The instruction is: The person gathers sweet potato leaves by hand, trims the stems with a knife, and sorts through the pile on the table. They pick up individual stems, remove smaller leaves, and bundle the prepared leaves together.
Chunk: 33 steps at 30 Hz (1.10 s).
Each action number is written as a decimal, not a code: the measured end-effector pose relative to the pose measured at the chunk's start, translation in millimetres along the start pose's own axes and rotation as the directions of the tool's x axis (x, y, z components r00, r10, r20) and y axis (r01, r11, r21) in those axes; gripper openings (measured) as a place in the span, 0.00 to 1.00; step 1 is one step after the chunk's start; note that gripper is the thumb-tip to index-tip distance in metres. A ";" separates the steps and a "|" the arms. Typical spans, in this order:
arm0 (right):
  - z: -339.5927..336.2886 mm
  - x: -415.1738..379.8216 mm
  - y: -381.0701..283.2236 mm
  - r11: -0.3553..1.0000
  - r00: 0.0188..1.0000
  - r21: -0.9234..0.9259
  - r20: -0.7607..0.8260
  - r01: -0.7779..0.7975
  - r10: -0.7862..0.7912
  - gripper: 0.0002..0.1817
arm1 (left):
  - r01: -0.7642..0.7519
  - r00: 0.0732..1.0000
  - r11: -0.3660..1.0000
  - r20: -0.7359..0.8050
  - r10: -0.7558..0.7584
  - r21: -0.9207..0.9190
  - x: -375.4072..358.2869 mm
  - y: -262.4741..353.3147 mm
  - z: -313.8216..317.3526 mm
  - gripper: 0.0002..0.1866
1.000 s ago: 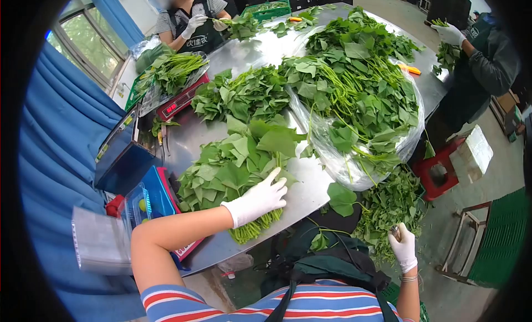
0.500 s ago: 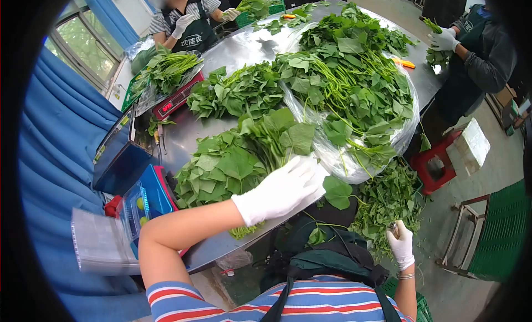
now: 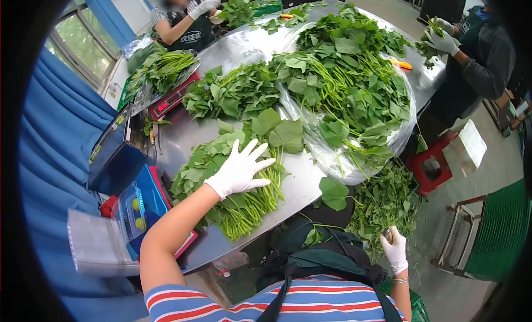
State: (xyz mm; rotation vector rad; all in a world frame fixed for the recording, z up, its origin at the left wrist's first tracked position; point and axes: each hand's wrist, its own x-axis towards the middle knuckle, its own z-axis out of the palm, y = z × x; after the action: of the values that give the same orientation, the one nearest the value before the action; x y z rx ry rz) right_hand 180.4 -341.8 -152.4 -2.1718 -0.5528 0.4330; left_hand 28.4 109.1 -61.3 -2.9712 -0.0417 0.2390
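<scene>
My left hand (image 3: pixel 238 169), in a white glove, lies with fingers spread on a pile of leafy greens (image 3: pixel 241 214). The cut stems point toward me and the leaves lie to the far left. Low on the right, my gloved right hand (image 3: pixel 394 250) is closed around a small dark, shiny tool, mostly hidden in the fist. Below the table edge, near that hand, is a heap of loose leaves and stems (image 3: pixel 382 203). Beyond my left hand are another leafy pile (image 3: pixel 233 95) and a large mound of greens (image 3: pixel 354 78) on clear plastic.
A red scale (image 3: pixel 172 97) bearing greens stands at the left, near a blue tray (image 3: pixel 147 194). Two co-workers in gloves and aprons handle greens at the far left and right. A red stool (image 3: pixel 429 164) and a green chair (image 3: pixel 496 233) stand right.
My left hand has moved left from the table's near edge onto the greens, and its fingers have spread. My right hand stays low, still closed. The far-left co-worker's hand has risen.
</scene>
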 end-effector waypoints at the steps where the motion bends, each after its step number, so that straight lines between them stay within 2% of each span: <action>1: 3.2 1.6 -1.3 0.999 0.999 -0.005 0.002 0.041 -0.041 0.08 | -0.002 1.000 1.000 -0.004 0.002 -0.004 -0.7 0.2 0.5 0.33; 4: 4.7 6.9 -6.6 0.994 0.995 -0.047 0.033 0.096 -0.095 0.08 | -0.021 0.999 1.000 -0.031 0.021 -0.011 4.1 1.6 -2.8 0.34; 6: 5.4 14.1 -18.7 0.991 0.991 -0.014 0.005 0.132 -0.132 0.08 | -0.055 0.997 0.998 -0.055 0.053 -0.042 15.7 5.3 -15.4 0.34; 7: 7.2 15.5 -13.9 0.995 0.996 0.035 0.002 0.092 -0.092 0.08 | -0.064 0.996 0.996 -0.073 0.059 -0.066 22.5 10.5 -27.4 0.35; 10: 7.8 17.6 -17.3 0.990 0.997 0.117 -0.025 0.074 -0.071 0.08 | -0.141 0.971 0.989 -0.201 0.128 -0.051 46.8 25.7 -57.3 0.30; 12: 7.6 17.4 -15.2 0.993 0.996 0.081 -0.014 0.091 -0.090 0.07 | -0.222 0.937 0.975 -0.273 0.217 0.013 57.7 33.5 -54.5 0.28; 14: 9.1 13.6 -20.3 0.991 0.996 0.104 -0.030 0.085 -0.082 0.07 | -0.243 0.947 0.970 -0.216 0.240 0.011 59.5 35.4 -39.1 0.30; 16: 8.8 5.2 -23.5 0.995 0.998 0.081 -0.024 0.055 -0.053 0.07 | -0.180 0.982 0.978 -0.043 0.185 0.107 50.4 19.5 -5.0 0.33; 17: 7.6 4.4 -24.0 0.997 0.999 0.060 -0.026 0.045 -0.044 0.08 | -0.136 0.991 0.986 0.017 0.135 0.094 40.0 7.4 18.2 0.35; 18: 11.2 2.4 -11.5 0.994 0.996 0.076 -0.051 0.073 -0.069 0.08 | -0.081 0.996 0.996 0.037 0.080 0.026 34.2 0.0 28.4 0.36; 20: 14.2 -0.2 4.2 0.994 0.996 0.083 -0.068 0.067 -0.061 0.08 | -0.028 0.996 0.998 0.082 0.023 0.058 27.3 0.5 23.5 0.37; 23: 10.0 3.2 5.7 0.996 0.998 0.070 -0.029 0.051 -0.049 0.09 | -0.045 0.997 0.998 0.062 0.041 0.054 30.8 -1.7 28.4 0.37; 26: 12.5 14.9 -12.2 0.990 0.996 0.109 -0.001 0.094 -0.094 0.08 | -0.058 0.984 0.998 -0.165 0.063 0.035 33.2 23.7 -6.7 0.34; 28: 12.8 25.1 -34.2 0.981 0.992 0.148 0.008 0.123 -0.126 0.06 | -0.021 0.943 0.984 -0.331 -0.040 -0.178 21.0 62.1 -39.2 0.27; 30: 18.4 34.7 -60.0 0.913 0.995 0.407 0.096 -0.020 -0.022 0.04 | -0.074 0.888 0.903 -0.440 -0.134 -0.424 -5.9 94.6 -57.8 0.21; 31: 27.7 42.1 -61.2 0.854 0.991 0.518 0.135 -0.050 -0.023 0.02 | -0.079 0.906 0.790 -0.374 -0.197 -0.608 -23.2 108.8 -69.8 0.17; 33: 37.5 49.3 -87.3 0.880 0.971 0.475 0.215 -0.007 -0.108 0.03 | -0.084 0.908 0.478 -0.264 -0.325 -0.874 -58.5 136.0 -62.7 0.10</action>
State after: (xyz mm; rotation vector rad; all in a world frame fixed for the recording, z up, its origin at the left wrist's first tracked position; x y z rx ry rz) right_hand 183.2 -243.2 -110.8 -1.6409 -0.5628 0.7238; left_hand -17.3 -37.3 -13.0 -3.9417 -0.4782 -0.6519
